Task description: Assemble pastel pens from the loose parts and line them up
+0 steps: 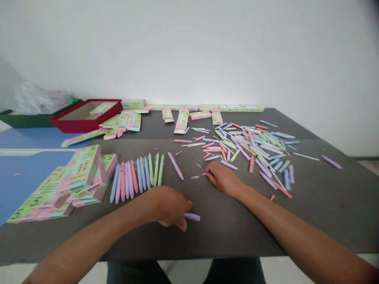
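My left hand (173, 207) is closed around a lilac pen barrel (193, 217), whose end sticks out to the right above the near part of the table. Farther right, my right hand (220, 177) rests on the tabletop with its fingers pinched at a tiny lilac pen part (204, 174). Just left of those fingertips lies a small metal spring or clip (195, 177). A complete lilac pen (175, 165) lies alone between the hands and a row of pens (139, 175) in blue, purple, pink and green. Beyond my right hand spreads a pile of loose pen parts (251, 144).
Printed pen boxes (79, 169) are stacked at the left. Behind them stand a red tray (74, 124) and a green tray (29, 120) with a plastic bag (41, 98). More boxes (231, 107) line the wall. A lone purple barrel (331, 162) lies far right.
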Tool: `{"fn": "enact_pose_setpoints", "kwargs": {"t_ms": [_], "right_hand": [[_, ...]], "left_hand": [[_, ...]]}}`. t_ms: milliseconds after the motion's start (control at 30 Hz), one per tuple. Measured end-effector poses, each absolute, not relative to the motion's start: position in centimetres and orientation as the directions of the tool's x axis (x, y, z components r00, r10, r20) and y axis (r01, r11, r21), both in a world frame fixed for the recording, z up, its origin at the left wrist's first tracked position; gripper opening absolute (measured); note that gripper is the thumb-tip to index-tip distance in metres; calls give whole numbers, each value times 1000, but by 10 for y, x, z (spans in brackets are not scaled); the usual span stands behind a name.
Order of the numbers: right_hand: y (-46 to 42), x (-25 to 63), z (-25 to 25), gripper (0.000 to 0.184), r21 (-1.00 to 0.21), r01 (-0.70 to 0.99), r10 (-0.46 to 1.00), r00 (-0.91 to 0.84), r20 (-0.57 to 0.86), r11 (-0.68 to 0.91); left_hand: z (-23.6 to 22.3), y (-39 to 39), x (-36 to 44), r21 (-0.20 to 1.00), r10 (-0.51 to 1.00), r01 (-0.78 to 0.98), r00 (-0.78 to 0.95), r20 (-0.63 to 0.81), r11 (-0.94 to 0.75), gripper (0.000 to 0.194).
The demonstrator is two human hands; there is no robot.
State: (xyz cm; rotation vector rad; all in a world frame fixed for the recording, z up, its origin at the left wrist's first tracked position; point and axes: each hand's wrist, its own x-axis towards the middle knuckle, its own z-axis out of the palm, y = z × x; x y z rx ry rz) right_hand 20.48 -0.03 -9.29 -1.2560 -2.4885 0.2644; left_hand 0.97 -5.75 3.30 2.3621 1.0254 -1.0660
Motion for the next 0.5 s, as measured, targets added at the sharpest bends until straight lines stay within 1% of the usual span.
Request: {"fn": "enact_pose_setpoints", "kwargs": {"t_ms": [267,400,500], "right_hand": [[-2,207,-93,4,-361,727,811,-534,239,585],[-3,207,-91,4,-358,724,807,-545,227,589],[-5,207,-89,6,-350,731,809,-552,202,586]], "left_hand": [[32,-57,9,36,459,738,456,-762,-674,55],[32,-57,9,23,463,738,447,-765,-674,53],[31,-57,10,34,457,737,454,-765,-675,53]]}}
